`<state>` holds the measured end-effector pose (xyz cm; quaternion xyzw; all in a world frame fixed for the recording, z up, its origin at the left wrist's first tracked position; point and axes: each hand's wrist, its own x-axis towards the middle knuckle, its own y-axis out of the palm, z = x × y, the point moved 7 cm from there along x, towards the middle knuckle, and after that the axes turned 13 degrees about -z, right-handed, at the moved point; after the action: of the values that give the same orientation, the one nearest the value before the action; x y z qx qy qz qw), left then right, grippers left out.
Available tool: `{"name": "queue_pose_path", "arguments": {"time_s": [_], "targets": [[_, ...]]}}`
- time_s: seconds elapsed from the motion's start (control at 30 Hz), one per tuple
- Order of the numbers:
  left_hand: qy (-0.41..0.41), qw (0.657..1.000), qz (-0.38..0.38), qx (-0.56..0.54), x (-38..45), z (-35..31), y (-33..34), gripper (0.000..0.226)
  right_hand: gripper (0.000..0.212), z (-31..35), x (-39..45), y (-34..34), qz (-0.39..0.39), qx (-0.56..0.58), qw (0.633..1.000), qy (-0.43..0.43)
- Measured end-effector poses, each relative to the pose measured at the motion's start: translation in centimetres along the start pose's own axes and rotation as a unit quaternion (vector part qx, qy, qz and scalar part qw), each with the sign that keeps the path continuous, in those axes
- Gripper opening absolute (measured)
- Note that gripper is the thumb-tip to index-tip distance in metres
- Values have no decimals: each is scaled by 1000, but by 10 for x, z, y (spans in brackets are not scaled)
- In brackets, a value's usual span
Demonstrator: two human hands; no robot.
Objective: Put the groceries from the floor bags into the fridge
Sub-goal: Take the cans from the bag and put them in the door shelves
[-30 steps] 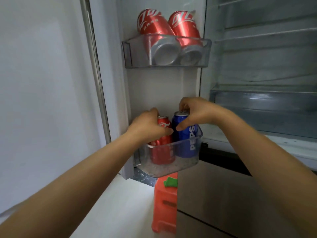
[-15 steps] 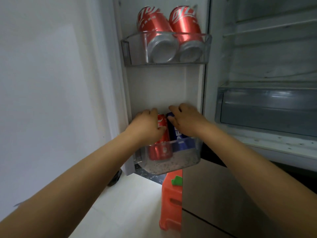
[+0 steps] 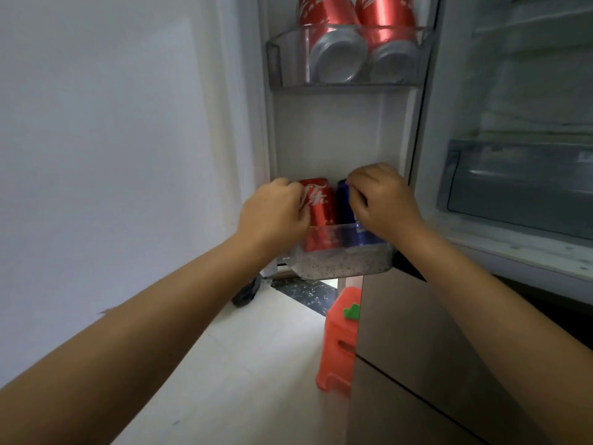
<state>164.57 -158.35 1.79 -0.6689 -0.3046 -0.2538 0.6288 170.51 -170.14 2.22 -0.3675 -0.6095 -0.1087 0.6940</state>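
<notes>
A red cola can (image 3: 317, 203) and a blue Pepsi can (image 3: 344, 200) stand side by side in the lower clear door bin (image 3: 340, 264) of the open fridge. My left hand (image 3: 272, 216) grips the red can from its left side. My right hand (image 3: 382, 203) grips the blue can from the right and hides most of it. Two more red cans (image 3: 340, 43) lean in the upper door bin (image 3: 288, 69).
The fridge interior at right holds wire shelves and a clear drawer (image 3: 519, 184). An orange plastic stool (image 3: 340, 342) stands on the pale floor below the door bin, beside a brown lower fridge panel (image 3: 433, 364). A white wall fills the left. A dark object (image 3: 245, 295) lies on the floor.
Both cans have settled lower and further back in the lower door bin, my hands staying on them. The view has shifted closer and to the left.
</notes>
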Motion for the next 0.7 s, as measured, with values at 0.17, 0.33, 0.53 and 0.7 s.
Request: {"name": "queue_pose_path", "arguments": {"time_s": [0.17,0.33,0.53,0.7], "targets": [[-102,994,11,25,-52,56,-16,33,28,50,-21,5,0,33,999,-34],[-196,973,85,91,-142,147,-45,31,26,141,-45,7,-19,61,995,-74],[-232,957,124,124,-266,228,-124,31,27,308,-85,13,-26,137,984,-113],[-239,935,195,173,-401,302,-202,30,30,478,-139,12,-23,230,970,-79]]}}
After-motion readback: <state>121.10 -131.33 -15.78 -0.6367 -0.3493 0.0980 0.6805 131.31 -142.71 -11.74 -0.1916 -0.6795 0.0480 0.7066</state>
